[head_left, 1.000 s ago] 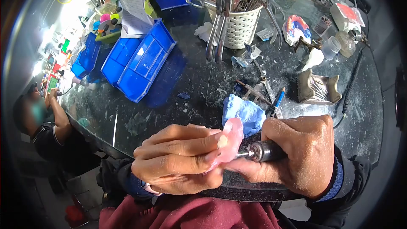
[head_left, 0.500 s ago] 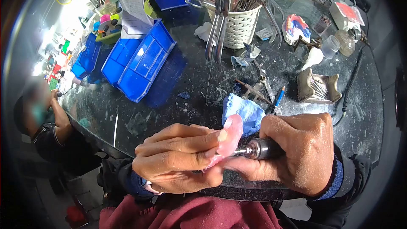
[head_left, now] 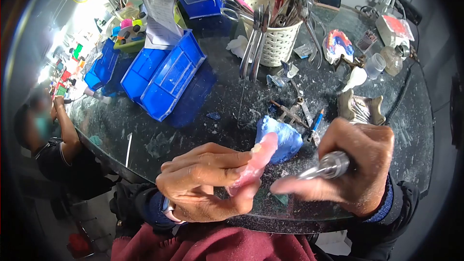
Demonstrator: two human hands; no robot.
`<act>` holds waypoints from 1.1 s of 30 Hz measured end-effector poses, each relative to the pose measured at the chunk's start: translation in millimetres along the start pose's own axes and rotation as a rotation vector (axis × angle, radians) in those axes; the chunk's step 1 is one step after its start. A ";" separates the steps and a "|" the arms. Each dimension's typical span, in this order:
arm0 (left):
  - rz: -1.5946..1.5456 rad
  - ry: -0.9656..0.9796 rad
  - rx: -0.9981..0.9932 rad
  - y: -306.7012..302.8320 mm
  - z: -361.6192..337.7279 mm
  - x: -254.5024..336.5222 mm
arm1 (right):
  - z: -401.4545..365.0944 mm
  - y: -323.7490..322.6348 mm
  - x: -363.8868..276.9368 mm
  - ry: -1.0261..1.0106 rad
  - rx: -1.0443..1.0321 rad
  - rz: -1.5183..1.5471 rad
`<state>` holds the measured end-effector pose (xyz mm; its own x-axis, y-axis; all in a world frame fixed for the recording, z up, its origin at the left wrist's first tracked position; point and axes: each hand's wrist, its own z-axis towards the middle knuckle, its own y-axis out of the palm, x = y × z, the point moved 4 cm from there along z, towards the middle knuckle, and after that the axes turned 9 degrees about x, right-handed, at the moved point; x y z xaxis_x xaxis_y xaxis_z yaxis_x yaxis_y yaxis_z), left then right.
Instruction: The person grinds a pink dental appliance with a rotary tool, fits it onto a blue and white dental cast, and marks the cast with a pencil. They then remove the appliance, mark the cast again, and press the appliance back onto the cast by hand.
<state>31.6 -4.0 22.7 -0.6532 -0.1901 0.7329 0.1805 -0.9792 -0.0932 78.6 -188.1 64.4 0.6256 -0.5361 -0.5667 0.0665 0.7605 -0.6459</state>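
Note:
My left hand (head_left: 205, 179) pinches a pink denture base (head_left: 258, 162) between fingers and thumb; a small tooth-coloured spot shows near its upper edge. Wrapped round a metal rotary handpiece (head_left: 333, 164), my right hand (head_left: 360, 169) sits to the right, apart from the denture. The handpiece points left and is blurred, so its bur tip cannot be made out clearly. White dust covers both hands. Just beyond the denture lies a blue dental cast (head_left: 282, 140), partly hidden by it.
A white basket (head_left: 278, 43) of pliers and scissors stands at the back. Blue bins (head_left: 169, 82) are at left. A dental model (head_left: 338, 46), a bur holder (head_left: 360, 108) and a blue pencil (head_left: 318, 121) lie at right. Another person (head_left: 60, 140) sits at far left.
My right hand has drawn the handpiece away from the denture, to the right. The left hand keeps the denture, now turned slightly. The whole view has shifted a little.

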 end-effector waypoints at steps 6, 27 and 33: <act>-0.125 -0.137 -0.129 8.7 7.1 0.8 | 1.6 7.0 -2.1 -0.209 -0.196 0.089; -0.850 -0.935 -0.112 15.5 -5.4 -13.4 | 2.4 1.5 10.6 -0.035 -0.188 0.246; -0.497 -0.444 -0.009 9.0 7.3 -8.7 | 7.4 2.7 10.3 0.209 -0.024 0.222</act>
<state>44.3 -10.6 20.4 -0.2920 0.3294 0.8979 -0.0712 -0.9437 0.3230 91.0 -189.0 60.6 0.4491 -0.4233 -0.7868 -0.0739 0.8600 -0.5048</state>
